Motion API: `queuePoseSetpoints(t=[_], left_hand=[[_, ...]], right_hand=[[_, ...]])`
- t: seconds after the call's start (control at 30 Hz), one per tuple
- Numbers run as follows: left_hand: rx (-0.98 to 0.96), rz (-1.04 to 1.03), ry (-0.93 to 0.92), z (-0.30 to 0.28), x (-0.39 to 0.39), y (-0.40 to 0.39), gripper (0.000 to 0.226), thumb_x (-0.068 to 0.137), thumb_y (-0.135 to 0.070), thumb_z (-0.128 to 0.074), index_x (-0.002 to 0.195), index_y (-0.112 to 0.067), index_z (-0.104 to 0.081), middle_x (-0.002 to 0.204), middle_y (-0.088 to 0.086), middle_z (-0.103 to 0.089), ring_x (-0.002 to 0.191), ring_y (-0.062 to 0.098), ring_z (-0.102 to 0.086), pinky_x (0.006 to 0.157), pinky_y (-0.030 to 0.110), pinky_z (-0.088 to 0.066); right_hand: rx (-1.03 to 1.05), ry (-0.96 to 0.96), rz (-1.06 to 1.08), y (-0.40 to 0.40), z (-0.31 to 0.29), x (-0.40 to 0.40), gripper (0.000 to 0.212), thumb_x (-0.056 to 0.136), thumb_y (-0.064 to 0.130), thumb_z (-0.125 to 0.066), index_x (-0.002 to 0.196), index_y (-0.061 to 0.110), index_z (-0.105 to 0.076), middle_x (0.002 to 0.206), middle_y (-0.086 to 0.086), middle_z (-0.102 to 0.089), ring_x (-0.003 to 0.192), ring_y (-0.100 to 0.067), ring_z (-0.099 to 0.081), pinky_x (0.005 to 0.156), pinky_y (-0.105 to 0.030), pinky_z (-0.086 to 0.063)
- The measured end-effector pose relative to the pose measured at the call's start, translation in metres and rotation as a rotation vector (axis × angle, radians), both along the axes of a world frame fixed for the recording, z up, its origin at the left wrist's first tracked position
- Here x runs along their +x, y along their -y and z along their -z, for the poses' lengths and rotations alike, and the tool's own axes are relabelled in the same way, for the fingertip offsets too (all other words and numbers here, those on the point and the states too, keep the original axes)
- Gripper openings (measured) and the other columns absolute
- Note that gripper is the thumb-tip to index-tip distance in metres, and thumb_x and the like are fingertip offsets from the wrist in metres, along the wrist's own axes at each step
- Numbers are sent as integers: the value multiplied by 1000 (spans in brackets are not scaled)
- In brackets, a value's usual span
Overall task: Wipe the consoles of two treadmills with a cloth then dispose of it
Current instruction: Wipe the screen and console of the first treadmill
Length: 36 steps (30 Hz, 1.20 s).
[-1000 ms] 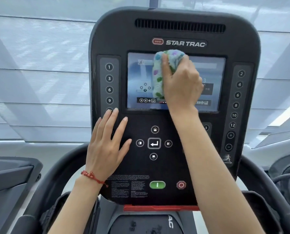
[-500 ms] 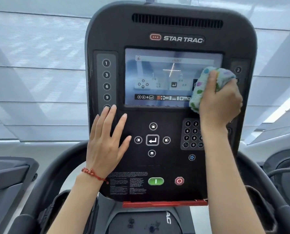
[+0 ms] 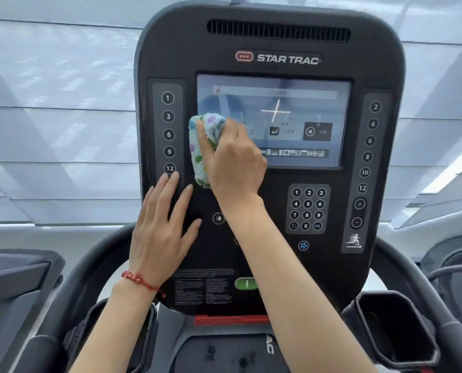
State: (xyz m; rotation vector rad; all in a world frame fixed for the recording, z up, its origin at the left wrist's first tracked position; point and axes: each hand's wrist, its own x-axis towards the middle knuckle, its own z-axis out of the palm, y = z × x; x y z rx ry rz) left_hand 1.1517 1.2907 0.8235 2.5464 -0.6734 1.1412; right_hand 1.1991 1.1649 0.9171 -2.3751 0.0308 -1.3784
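Note:
A black Star Trac treadmill console [image 3: 273, 39] fills the middle of the view, with a lit screen [image 3: 300, 103] at its centre. My right hand [image 3: 232, 162] grips a bunched white cloth [image 3: 200, 154] with coloured spots and presses it against the screen's lower left corner. My left hand [image 3: 162, 232] lies flat on the console's lower left panel, fingers spread, just below the number 12 button. A red bracelet circles the left wrist.
Curved black handrails [image 3: 71, 286] flank the console. A black cup holder [image 3: 394, 327] sits at the lower right. Part of another machine [image 3: 14, 281] shows at the left edge and one at the right edge. Window blinds fill the background.
My right hand swept the cloth from the screen's top middle to its right edge, then across to the lower left corner. The left hand stayed flat on the panel.

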Motion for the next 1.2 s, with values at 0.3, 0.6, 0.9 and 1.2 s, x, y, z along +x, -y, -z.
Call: queuePoseSetpoints(t=[0.3, 0.6, 0.9, 1.2], left_hand=[[15, -52, -10, 1, -2, 3, 47, 94, -28, -47, 133, -2, -44, 141, 22, -39, 134, 35, -33, 104, 53, -36], [17, -93, -9, 2, -3, 8, 48, 94, -29, -45, 133, 0, -45, 141, 22, -38, 134, 36, -32, 107, 52, -32], [25, -142, -28, 3, -9, 5, 49, 94, -29, -45, 133, 0, -46, 141, 21, -39, 134, 35, -32, 105, 52, -36], [2, -62, 45, 14, -4, -19, 46, 93, -22, -50, 131, 4, -47, 139, 24, -42, 134, 35, -34, 106, 51, -34]], right_hand=[[84, 32, 69, 60, 5, -10, 50, 85, 49, -47, 69, 3, -57, 56, -7, -59, 38, -20, -51, 42, -18, -28], [281, -76, 228, 152, 4, -35, 50, 91, 50, -44, 90, 2, -58, 90, -15, -65, 74, -26, -59, 60, -25, -28], [435, -54, 146, 126, -2, -40, 47, 89, 52, -48, 93, 7, -59, 91, -9, -66, 79, -23, -60, 66, -27, -36], [266, 0, -195, -17, -9, -5, 43, 88, 47, -49, 80, 5, -57, 67, -5, -60, 51, -15, -49, 41, -19, -29]])
